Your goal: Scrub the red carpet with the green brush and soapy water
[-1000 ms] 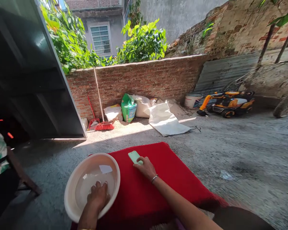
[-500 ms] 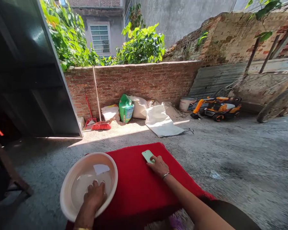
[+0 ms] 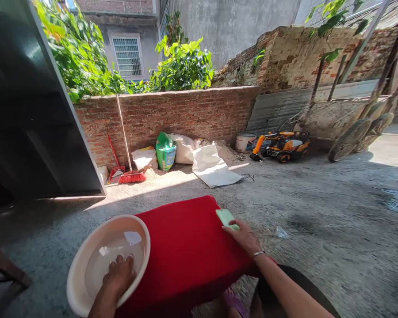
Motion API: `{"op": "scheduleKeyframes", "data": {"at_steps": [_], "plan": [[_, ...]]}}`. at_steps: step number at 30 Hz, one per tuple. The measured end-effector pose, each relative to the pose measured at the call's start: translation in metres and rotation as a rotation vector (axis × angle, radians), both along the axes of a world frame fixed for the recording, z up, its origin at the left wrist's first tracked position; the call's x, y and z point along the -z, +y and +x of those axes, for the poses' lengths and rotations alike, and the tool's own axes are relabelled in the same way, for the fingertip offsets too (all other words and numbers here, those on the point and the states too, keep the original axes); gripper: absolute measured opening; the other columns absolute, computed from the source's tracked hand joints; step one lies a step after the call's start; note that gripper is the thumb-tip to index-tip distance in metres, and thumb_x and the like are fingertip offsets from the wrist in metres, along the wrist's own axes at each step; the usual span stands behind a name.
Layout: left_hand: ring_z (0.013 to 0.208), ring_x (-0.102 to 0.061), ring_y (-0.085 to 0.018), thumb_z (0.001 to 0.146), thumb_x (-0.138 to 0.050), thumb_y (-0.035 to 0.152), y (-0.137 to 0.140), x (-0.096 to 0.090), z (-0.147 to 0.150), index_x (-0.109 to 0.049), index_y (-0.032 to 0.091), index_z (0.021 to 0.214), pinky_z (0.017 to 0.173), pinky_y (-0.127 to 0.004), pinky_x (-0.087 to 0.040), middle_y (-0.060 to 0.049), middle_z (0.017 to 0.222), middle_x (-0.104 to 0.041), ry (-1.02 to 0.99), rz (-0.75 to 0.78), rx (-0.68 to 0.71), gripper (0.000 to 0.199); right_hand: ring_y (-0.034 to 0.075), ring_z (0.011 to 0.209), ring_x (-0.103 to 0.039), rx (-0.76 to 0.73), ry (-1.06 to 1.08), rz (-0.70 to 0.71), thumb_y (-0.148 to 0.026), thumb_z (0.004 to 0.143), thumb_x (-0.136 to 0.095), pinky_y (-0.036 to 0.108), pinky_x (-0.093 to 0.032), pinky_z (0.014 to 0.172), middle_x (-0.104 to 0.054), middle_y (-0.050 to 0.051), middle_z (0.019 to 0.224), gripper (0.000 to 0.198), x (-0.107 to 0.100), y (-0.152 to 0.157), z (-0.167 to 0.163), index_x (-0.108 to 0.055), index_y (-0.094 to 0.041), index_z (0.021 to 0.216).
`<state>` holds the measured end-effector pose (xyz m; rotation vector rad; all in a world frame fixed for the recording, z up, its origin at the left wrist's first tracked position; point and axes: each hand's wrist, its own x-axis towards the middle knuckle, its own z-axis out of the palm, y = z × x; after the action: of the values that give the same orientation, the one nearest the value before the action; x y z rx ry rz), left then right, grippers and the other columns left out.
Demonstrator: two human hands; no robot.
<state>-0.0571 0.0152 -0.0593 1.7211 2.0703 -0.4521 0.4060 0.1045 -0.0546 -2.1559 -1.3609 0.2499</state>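
Observation:
A light-green smartphone [image 3: 227, 219] is gripped at its near end between the thumb and fingers of my right hand [image 3: 246, 238]. The phone is at the right edge of the red cloth-covered table [image 3: 182, 247]. On the table's left side stands a pale pink basin [image 3: 75, 276] of water, tilted in view, with bright reflections on the surface. My left hand [image 3: 120, 274] reaches over its near rim, fingers apart and pointing down into the water. Its fingertips are partly hidden, and I see nothing held in them.
A dark metal door [image 3: 49, 132] stands at the left. Along the brick wall [image 3: 212, 110] are a red broom [image 3: 132, 176], a green sack [image 3: 166, 152], a white sack [image 3: 214, 170], a bucket [image 3: 244, 142] and a toy excavator [image 3: 281, 148]. A dark stool [image 3: 305, 282] is near my right arm.
My right hand has carried the phone rightwards across the red cloth to the table's edge. The left hand stays in the basin. The whole view has turned slightly right.

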Motion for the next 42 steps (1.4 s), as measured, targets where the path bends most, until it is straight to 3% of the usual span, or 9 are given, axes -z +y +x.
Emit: {"op": "scheduleKeyframes", "data": {"at_steps": [2, 5, 9, 12, 19, 23, 32, 38, 42], "plan": [[0.163, -0.063, -0.043, 0.115, -0.041, 0.023, 0.0, 0.002, -0.003, -0.054, 0.016, 0.182, 0.134, -0.054, -0.05, -0.026, 0.181, -0.055, 0.01, -0.011, 0.01, 0.069, 0.027, 0.098, -0.081, -0.196, -0.027, -0.009, -0.038, 0.092, -0.088, 0.037, -0.067, 0.086, -0.081, 0.005, 0.101, 0.012, 0.013, -0.006, -0.015, -0.083, -0.029, 0.097], [0.163, -0.063, -0.042, 0.116, -0.04, 0.025, 0.0, 0.006, -0.007, -0.052, 0.018, 0.184, 0.134, -0.054, -0.051, -0.024, 0.181, -0.057, 0.018, -0.026, 0.02, 0.069, 0.024, 0.101, -0.08, -0.514, -0.09, -0.049, -0.036, 0.095, -0.081, 0.035, -0.064, 0.093, -0.08, 0.006, 0.12, 0.016, 0.029, -0.02, -0.048, -0.084, -0.031, 0.109], [0.165, -0.062, -0.042, 0.117, -0.04, 0.025, -0.002, 0.007, -0.011, -0.048, 0.018, 0.187, 0.136, -0.055, -0.051, -0.024, 0.183, -0.055, 0.017, -0.031, 0.002, 0.071, 0.026, 0.115, -0.08, -0.637, -0.147, -0.167, -0.03, 0.096, -0.08, 0.034, -0.061, 0.1, -0.077, 0.007, 0.13, 0.025, 0.033, -0.033, -0.077, -0.085, -0.031, 0.12], [0.165, -0.062, -0.042, 0.117, -0.041, 0.025, -0.002, 0.008, -0.014, -0.05, 0.018, 0.186, 0.139, -0.056, -0.049, -0.024, 0.184, -0.055, 0.011, -0.014, -0.003, 0.07, 0.026, 0.118, -0.081, -0.542, -0.171, -0.206, -0.029, 0.098, -0.08, 0.033, -0.059, 0.1, -0.076, 0.007, 0.131, 0.024, 0.028, -0.031, -0.065, -0.085, -0.03, 0.122], [0.164, -0.064, -0.041, 0.117, -0.041, 0.023, 0.0, 0.016, -0.014, -0.05, 0.018, 0.186, 0.139, -0.057, -0.049, -0.024, 0.185, -0.054, 0.017, -0.008, 0.006, 0.069, 0.027, 0.113, -0.081, -0.129, -0.142, -0.267, -0.038, 0.108, -0.07, 0.035, -0.06, 0.096, -0.077, 0.01, 0.129, 0.022, 0.019, -0.025, 0.02, -0.085, -0.028, 0.121], [0.162, -0.067, -0.04, 0.118, -0.043, 0.025, 0.005, 0.027, -0.017, -0.052, 0.018, 0.184, 0.134, -0.054, -0.054, -0.024, 0.183, -0.056, 0.06, 0.011, 0.019, 0.067, 0.027, 0.105, -0.082, 0.034, -0.16, -0.227, -0.039, 0.109, -0.069, 0.038, -0.061, 0.091, -0.078, 0.012, 0.125, 0.023, 0.015, -0.03, 0.046, -0.086, -0.028, 0.119], [0.158, -0.069, -0.041, 0.115, -0.047, 0.029, 0.008, 0.028, -0.024, -0.057, 0.021, 0.18, 0.13, -0.055, -0.056, -0.023, 0.179, -0.061, 0.001, 0.026, 0.037, 0.066, 0.025, 0.105, -0.08, -0.273, -0.089, -0.087, -0.037, 0.095, -0.078, 0.034, -0.059, 0.093, -0.081, 0.005, 0.119, 0.012, 0.031, -0.044, 0.024, -0.082, -0.03, 0.104], [0.156, -0.07, -0.039, 0.115, -0.05, 0.027, 0.003, 0.01, -0.009, -0.064, 0.023, 0.173, 0.125, -0.051, -0.059, -0.023, 0.175, -0.064, -0.004, 0.047, 0.024, 0.06, 0.035, 0.097, -0.082, -0.157, -0.139, -0.045, -0.041, 0.095, -0.073, 0.045, -0.062, 0.084, -0.08, 0.014, 0.11, 0.014, 0.037, -0.035, 0.057, -0.081, -0.03, 0.096], [0.159, -0.066, -0.04, 0.116, -0.05, 0.024, 0.001, 0.0, 0.002, -0.06, 0.022, 0.176, 0.125, -0.05, -0.057, -0.025, 0.178, -0.059, 0.013, 0.037, 0.006, 0.061, 0.047, 0.11, -0.083, -0.12, -0.077, 0.021, -0.046, 0.097, -0.07, 0.056, -0.064, 0.09, -0.08, 0.022, 0.109, 0.019, 0.037, -0.024, 0.067, -0.08, -0.03, 0.095]]}}
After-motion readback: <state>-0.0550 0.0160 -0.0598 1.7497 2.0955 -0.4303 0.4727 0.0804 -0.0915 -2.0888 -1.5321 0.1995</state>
